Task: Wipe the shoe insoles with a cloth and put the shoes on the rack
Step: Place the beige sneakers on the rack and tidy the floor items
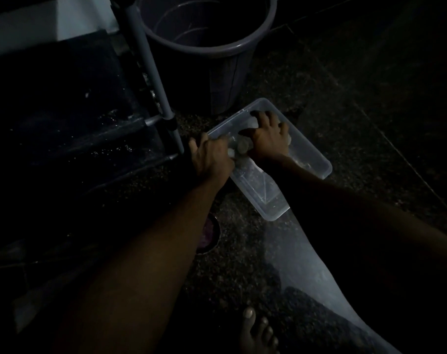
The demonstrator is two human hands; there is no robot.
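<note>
A pale cloth point(239, 148) is bunched between two hands inside a clear tub point(271, 215) on a dim floor. The left hand point(212, 157) curls its fingers round one end; the right hand point(268, 139) grips the other. A grey bucket point(204, 47) stands behind and a rack point(151, 72) stands to the left.

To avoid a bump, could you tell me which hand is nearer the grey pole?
Left. The left hand sits beside the pole near its foot; the right hand is farther right, over the tub.
</note>
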